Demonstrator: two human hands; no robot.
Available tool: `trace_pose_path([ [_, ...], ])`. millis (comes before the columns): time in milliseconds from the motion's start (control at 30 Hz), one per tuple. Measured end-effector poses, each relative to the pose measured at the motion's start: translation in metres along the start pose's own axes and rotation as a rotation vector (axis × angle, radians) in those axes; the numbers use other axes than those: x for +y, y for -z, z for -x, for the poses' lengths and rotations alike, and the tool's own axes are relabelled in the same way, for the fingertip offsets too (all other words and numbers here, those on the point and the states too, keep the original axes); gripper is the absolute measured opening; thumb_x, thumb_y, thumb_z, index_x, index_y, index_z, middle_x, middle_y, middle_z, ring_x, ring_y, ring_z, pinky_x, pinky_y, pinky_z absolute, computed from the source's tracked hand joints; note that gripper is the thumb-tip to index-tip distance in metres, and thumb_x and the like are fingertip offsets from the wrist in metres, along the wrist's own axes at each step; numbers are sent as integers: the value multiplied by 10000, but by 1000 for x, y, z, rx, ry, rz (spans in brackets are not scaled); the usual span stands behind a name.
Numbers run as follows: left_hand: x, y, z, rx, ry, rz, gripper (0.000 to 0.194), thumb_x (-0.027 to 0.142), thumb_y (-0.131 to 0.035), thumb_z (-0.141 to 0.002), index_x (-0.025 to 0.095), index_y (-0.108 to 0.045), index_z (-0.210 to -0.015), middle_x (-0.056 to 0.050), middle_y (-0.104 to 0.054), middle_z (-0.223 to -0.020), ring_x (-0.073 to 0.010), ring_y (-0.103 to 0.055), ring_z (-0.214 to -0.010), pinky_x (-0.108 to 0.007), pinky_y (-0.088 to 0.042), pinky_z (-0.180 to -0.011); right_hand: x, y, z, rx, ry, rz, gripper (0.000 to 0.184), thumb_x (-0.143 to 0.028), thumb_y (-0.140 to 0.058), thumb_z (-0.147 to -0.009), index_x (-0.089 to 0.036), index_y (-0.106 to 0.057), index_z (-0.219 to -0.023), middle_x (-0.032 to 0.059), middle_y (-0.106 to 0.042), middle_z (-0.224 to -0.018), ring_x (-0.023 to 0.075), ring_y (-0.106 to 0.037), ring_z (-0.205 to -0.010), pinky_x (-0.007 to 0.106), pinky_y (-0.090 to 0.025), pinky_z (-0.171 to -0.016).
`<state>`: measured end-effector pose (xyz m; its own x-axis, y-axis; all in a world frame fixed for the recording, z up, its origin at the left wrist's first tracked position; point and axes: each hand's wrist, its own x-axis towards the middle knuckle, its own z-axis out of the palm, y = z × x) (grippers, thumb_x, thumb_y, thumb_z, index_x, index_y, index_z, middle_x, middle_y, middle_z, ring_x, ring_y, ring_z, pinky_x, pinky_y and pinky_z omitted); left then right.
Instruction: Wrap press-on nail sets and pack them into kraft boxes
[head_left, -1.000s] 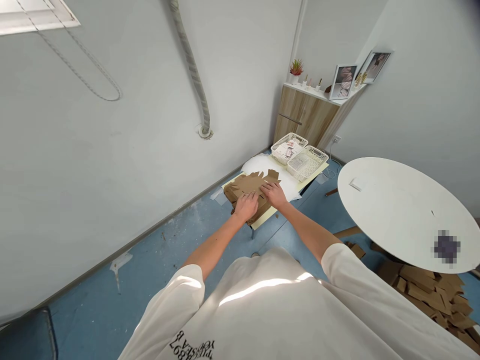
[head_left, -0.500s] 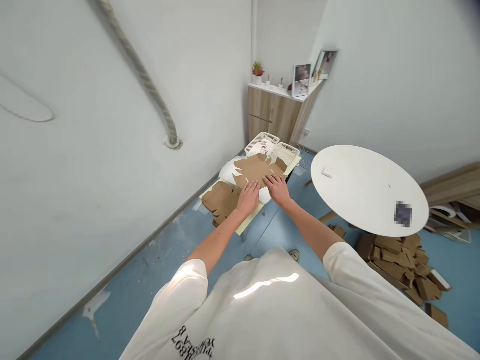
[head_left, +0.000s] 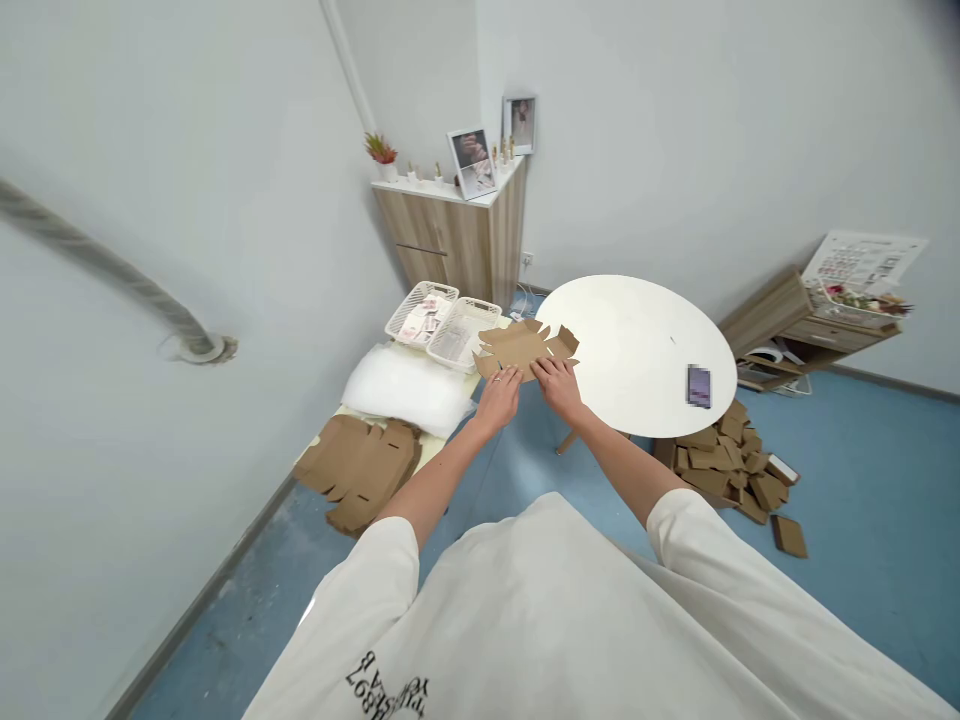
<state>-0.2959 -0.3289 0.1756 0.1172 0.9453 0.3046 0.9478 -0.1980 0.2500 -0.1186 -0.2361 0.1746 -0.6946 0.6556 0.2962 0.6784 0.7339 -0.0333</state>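
1. Workpiece: one unfolded cardboard blank [head_left: 517, 345] is in front of the person, in view between the white basket [head_left: 465, 338] and the round tabletop [head_left: 637, 330]. Its side flaps stand partly raised; contact with the round tabletop cannot be confirmed.
2. Left hand [head_left: 498, 400]: fingers are drawn together over the near edge of the blank, gripping it.
3. Right hand [head_left: 559, 390]: fingers likewise grip the near edge, right of the left hand. Both thumbs are hidden.
4. Supply: further blanks [head_left: 356, 460] lie at the left, well apart from the hands.
5. Step in hand (judged): two-handed handling of a single blank.
6. Next move (judged): calls for level support and an even grip, without creasing the flaps.
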Motion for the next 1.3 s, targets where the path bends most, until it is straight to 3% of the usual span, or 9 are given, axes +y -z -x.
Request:
trace_pose_path([
  [133, 49, -34, -57, -77, -48, 33, 455, 189, -331, -1022, 159, -496, -1445, -132, -476, -1532, -225, -414, -1442, -439, -310, -1204, 75, 6, 27, -38, -86, 8, 492, -164, -330, -999, -198, -526, -1449, 125, -557, -1431, 300, -425, -1281, 429, -258, -1045],
  [267, 93, -68, -99, -132, -92, 72, 443, 207, -323, -1032, 156, -513, -1428, -141, -496, -1515, -229, -426, -1431, -443, -316, -1193, 135, 10, 58, -75, -171, 16, 493, -154, -304, -1003, -191, -542, -1433, 129, -570, -1409, 297, -446, -1249, 421, -270, -1020],
  [400, 123, -104, -128, -203, -162, 105, 436, 227, -306, -1043, 167, -522, -1417, -130, -512, -1502, -229, -442, -1417, -446, -335, -1178, 177, 8, 87, -119, -266, 8, 474, -164, -309, -1007, -199, -572, -1399, 131, -597, -1364, 288, -486, -1182, 404, -294, -977],
  [533, 136, -137, -149, -296, -240, 135, 427, 265, -313, -1055, 164, -517, -1416, -125, -529, -1488, -234, -470, -1397, -433, -358, -1159, 204, -2, 107, -184, -354, 6, 456, -173, -336, -1001, -201, -591, -1378, 133, -611, -1336, 289, -495, -1163, 402, -291, -976],
  [767, 133, -181, -194, -434, -388, 179, 429, 205, -349, -1030, 168, -504, -1428, -135, -546, -1466, -223, -498, -1372, -399, -402, -1112, 241, -23, 110, -308, -490, 6, 420, -178, -370, -995, -224, -631, -1321, 125, -644, -1259, 277, -524, -1127, 385, -317, -936],
  [1100, 87, -223, -287, -656, -479, 238, 449, 135, -401, -967, 196, -539, -1389, -135, -600, -1385, -259, -572, -1266, -440, -448, -1044, 289, -72, 57, -457, -618, -43, 390, -189, -397, -999, -247, -660, -1281, 101, -648, -1242, 266, -544, -1095, 379, -352, -892],
  [1300, 68, -243, -310, -743, -485, 267, 465, 109, -368, -943, 205, -556, -1357, -126, -636, -1317, -278, -585, -1212, -524, -434, -1042, 298, -95, 39, -531, -696, -78, 412, -189, -381, -1002, -256, -649, -1306, 103, -645, -1247, 274, -540, -1102, 387, -362, -883],
])
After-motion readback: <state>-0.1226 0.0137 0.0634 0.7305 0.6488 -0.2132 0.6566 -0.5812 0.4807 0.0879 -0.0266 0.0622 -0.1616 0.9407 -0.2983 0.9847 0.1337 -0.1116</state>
